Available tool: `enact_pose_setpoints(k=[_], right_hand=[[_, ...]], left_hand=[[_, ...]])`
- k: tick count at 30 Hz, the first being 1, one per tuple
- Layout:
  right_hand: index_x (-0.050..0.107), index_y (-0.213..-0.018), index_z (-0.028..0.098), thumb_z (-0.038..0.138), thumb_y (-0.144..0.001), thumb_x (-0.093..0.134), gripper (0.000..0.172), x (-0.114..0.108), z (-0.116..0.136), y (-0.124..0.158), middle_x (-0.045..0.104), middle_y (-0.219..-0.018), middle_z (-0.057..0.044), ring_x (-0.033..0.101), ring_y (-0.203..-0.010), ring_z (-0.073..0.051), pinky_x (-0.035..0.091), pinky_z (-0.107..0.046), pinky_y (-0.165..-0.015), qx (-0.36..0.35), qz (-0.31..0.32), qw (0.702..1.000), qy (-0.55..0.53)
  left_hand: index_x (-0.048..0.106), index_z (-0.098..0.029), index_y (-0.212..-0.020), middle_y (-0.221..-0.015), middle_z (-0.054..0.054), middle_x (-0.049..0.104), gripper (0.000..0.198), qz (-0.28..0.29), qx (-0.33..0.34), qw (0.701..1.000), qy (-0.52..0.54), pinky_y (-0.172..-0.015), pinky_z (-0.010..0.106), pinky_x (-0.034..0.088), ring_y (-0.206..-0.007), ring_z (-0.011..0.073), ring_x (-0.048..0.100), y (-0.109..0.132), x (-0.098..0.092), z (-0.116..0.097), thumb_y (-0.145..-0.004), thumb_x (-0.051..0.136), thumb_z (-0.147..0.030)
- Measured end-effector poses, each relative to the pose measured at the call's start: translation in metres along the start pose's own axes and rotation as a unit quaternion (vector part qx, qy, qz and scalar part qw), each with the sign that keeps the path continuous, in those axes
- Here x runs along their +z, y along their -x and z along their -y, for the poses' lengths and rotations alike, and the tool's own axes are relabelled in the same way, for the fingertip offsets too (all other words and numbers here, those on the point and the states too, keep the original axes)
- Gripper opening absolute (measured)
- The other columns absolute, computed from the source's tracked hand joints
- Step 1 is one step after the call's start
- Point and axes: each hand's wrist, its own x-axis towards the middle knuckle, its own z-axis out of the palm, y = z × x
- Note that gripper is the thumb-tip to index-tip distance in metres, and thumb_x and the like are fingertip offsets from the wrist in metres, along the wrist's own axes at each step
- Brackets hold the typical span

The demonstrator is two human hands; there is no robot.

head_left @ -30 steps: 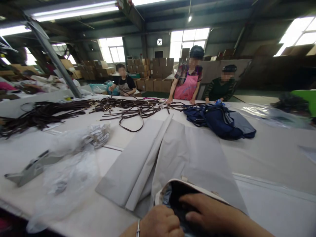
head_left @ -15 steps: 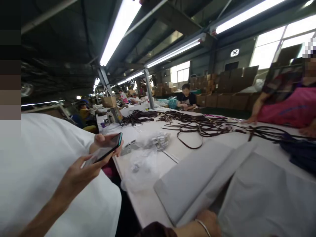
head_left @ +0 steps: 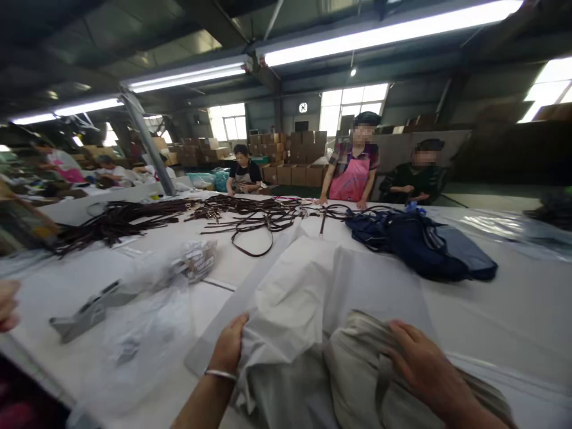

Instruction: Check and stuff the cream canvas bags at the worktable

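Note:
My left hand [head_left: 229, 348], with a silver bangle at the wrist, is closed on the side of a large whitish bag [head_left: 290, 292] that looks like frosted plastic. Its fingertips are partly hidden behind the material. My right hand [head_left: 429, 366] grips a folded khaki cloth item [head_left: 357, 351] with a strap or fold across it; the thumb is out of sight. This cloth item lies against the near, right part of the bag, and I cannot tell how far inside it is.
A navy backpack [head_left: 415, 244] lies right of the bag. Dark brown straps [head_left: 254, 220] spread across the far table. Clear plastic bags [head_left: 152, 316] and a grey piece [head_left: 89, 313] are at left. Several people stand or sit beyond; another person's hand [head_left: 6, 304] shows at left.
My view has swung right, and the person with the phone has mostly left the frame. Both my hands now show, with the khaki cloth item under my right hand.

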Motion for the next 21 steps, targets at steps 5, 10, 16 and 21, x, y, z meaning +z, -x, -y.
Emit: enact_pose_setpoints(k=[5, 10, 16, 21], right_hand=[[0.060, -0.135, 0.020, 0.033, -0.088, 0.057, 0.048, 0.029, 0.063, -0.001, 0.060, -0.141, -0.015, 0.056, -0.131, -0.033, 0.045, -0.051, -0.113, -0.010, 0.122, 0.992, -0.033], [0.059, -0.136, 0.013, 0.025, -0.082, 0.059, 0.055, 0.063, 0.094, 0.010, 0.055, -0.146, -0.019, 0.050, -0.137, -0.034, 0.038, -0.052, -0.118, 0.010, 0.258, 0.964, -0.065], [0.055, -0.139, 0.010, 0.032, -0.088, 0.053, 0.056, 0.120, 0.126, 0.015, 0.058, -0.142, -0.021, 0.054, -0.133, -0.030, 0.039, -0.044, -0.117, 0.061, 0.361, 0.914, -0.175], [0.059, -0.136, 0.011, 0.031, -0.075, 0.068, 0.064, 0.162, 0.160, 0.041, 0.060, -0.141, -0.021, 0.056, -0.131, -0.035, 0.041, -0.047, -0.114, 0.030, 0.453, 0.871, -0.188]], left_hand=[[0.072, -0.016, -0.100, -0.105, 0.009, 0.078, 0.051, -0.033, -0.064, 0.997, -0.018, -0.107, 0.045, 0.049, -0.112, 0.0312, 0.067, -0.009, -0.048, 0.007, -0.078, 0.054, -0.058], [0.070, -0.019, -0.093, -0.099, 0.008, 0.077, 0.050, -0.045, -0.075, 0.967, -0.238, -0.096, 0.037, 0.051, -0.105, 0.0289, 0.068, -0.013, -0.094, 0.049, -0.086, 0.040, -0.058], [0.070, -0.013, -0.089, -0.096, 0.021, 0.072, 0.031, -0.022, -0.075, 0.850, -0.521, -0.087, 0.047, 0.052, -0.095, 0.0364, 0.067, 0.004, -0.103, 0.095, -0.086, 0.043, -0.027], [0.056, -0.017, -0.136, -0.145, 0.018, 0.052, 0.053, 0.006, 0.129, 0.838, -0.530, -0.119, 0.047, 0.029, -0.141, 0.0329, 0.040, 0.020, -0.044, 0.094, -0.089, 0.054, -0.044]])
